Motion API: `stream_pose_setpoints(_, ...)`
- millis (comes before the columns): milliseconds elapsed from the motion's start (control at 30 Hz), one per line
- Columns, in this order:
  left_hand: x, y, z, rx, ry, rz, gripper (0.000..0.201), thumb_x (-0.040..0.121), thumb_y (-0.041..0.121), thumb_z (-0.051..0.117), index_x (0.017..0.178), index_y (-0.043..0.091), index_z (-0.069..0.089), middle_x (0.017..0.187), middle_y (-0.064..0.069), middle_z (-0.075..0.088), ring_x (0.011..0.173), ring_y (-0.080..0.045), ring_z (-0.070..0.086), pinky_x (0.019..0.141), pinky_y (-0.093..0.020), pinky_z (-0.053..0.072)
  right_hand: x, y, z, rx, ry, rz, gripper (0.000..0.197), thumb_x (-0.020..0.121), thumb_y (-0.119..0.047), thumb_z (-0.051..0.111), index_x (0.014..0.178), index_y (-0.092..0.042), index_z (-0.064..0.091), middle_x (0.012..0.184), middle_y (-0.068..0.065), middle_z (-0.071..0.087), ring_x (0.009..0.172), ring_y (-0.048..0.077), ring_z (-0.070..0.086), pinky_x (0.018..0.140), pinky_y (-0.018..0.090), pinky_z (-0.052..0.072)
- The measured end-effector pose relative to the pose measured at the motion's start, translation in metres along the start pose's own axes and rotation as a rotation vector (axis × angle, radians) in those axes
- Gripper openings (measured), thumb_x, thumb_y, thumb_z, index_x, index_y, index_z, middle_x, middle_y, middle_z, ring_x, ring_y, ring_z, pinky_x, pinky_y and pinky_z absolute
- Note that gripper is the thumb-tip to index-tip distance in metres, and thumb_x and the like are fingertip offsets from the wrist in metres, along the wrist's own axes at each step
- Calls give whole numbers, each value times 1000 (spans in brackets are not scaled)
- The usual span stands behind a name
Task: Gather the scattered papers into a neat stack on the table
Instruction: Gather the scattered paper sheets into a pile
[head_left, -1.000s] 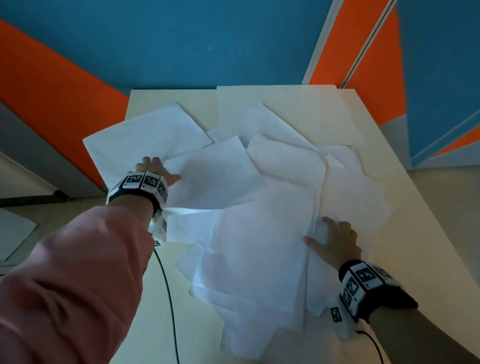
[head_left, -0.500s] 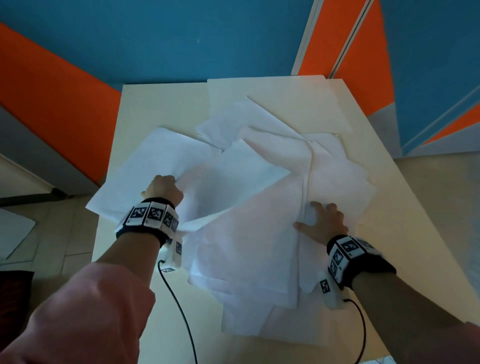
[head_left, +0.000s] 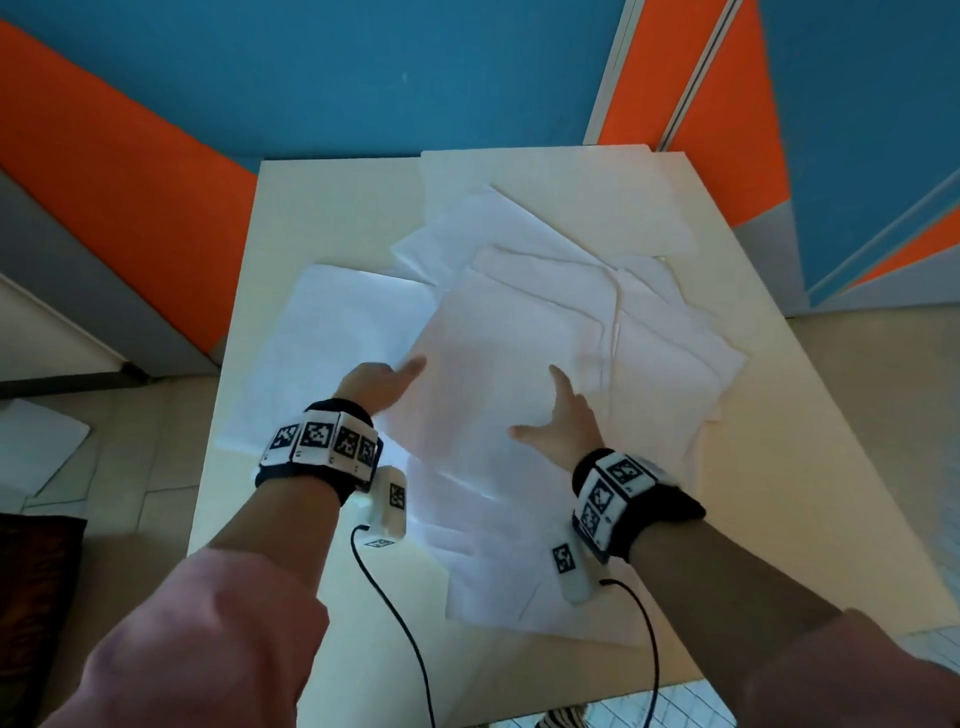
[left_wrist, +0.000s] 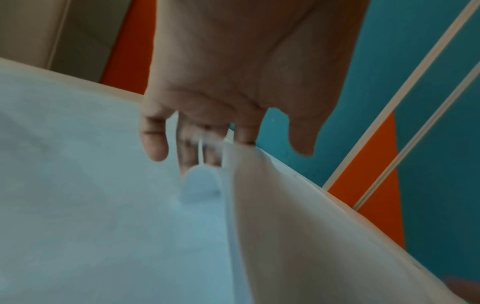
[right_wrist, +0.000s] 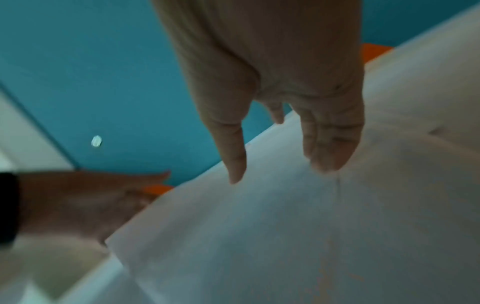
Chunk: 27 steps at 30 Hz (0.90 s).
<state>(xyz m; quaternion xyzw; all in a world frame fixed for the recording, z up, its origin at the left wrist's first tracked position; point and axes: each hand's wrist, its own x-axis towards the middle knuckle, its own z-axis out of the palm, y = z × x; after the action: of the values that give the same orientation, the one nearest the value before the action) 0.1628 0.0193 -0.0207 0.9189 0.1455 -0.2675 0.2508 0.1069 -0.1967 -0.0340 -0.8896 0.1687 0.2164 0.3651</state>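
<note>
Several white papers (head_left: 524, 322) overlap in a loose pile across the middle of the pale table (head_left: 322, 208). One sheet (head_left: 337, 332) lies flatter at the pile's left. My left hand (head_left: 387, 382) sits at the pile's left edge. In the left wrist view its fingers (left_wrist: 155, 142) are straight, and the middle ones slip behind the raised edge of a sheet (left_wrist: 298, 226). My right hand (head_left: 558, 415) rests flat on top of the pile with thumb spread. Its straight fingertips (right_wrist: 330, 156) touch the top sheet (right_wrist: 285, 236).
Another sheet (head_left: 36, 447) lies on the floor to the left of the table. Black cables (head_left: 395, 623) trail from both wrist cameras over the near table edge. An orange and blue wall stands right behind the table's far edge.
Both hands have come closer together. The left hand pushed the left sheet in toward the pile, and the right hand moved left onto the top of the pile.
</note>
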Motion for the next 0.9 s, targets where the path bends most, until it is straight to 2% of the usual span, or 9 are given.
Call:
stream_pose_setpoints(100,13,-32,-20,17,298,-130,63,93,54,38,127,3,55,136,-25,46,126,-40,42,106,-47,35,-4,11,-4,-466,32,-37,70,80,-35,66,143,-27,34,143,13,30,130,33,31,104,40,32)
stream_pose_setpoints(167,16,-58,-29,-7,394,-249,63,85,46,57,134,7,46,140,-23,36,130,-40,36,107,-52,32,-1,23,-13,-477,73,0,60,81,-35,65,136,-25,44,140,12,32,128,34,31,103,40,32)
stream_pose_setpoints(300,17,-90,-37,-12,300,-391,97,72,44,75,144,2,26,146,-24,34,135,-41,34,109,-53,33,9,48,-45,-297,312,169,64,79,-38,67,135,-19,41,139,15,32,128,37,32,103,47,30)
stream_pose_setpoints(467,9,-87,-26,67,204,-167,41,90,18,56,123,-6,56,127,-27,57,118,-40,54,97,-41,43,16,76,-63,-240,237,251,63,82,-37,66,133,-7,43,137,20,35,128,39,35,104,50,37)
stream_pose_setpoints(600,-3,-84,-11,51,116,-41,27,88,9,57,109,-7,64,113,-27,65,102,-38,61,87,-39,47,23,76,-73,-322,112,113,29,85,-26,64,110,-11,61,127,17,52,116,37,51,100,48,42)
stream_pose_setpoints(700,-10,-86,-9,-69,-19,-14,25,86,3,61,109,-8,61,96,-20,65,78,-30,60,65,-33,51,31,79,-96,-243,218,106,4,84,-15,62,82,-15,65,116,17,64,109,37,57,97,46,46)
stream_pose_setpoints(733,-13,-85,-9,-83,-65,-8,26,87,2,60,111,-10,60,92,-18,63,73,-27,58,60,-27,48,35,82,-105,-220,277,144,5,84,-13,61,86,-14,66,120,18,60,113,38,53,99,47,44)
stream_pose_setpoints(800,-17,-85,-8,-77,-129,-32,30,88,1,60,114,-12,57,92,-20,63,68,-25,57,56,-23,45,44,88,-118,-225,326,251,37,82,-19,65,117,-11,58,135,19,41,126,39,40,105,50,38)
stream_pose_setpoints(900,-12,-89,-9,-208,2,-74,41,87,2,61,125,-8,50,111,-29,64,82,-30,58,65,-33,50,51,92,-129,-151,257,445,98,75,-33,76,148,-11,15,153,19,13,139,41,23,112,52,29)
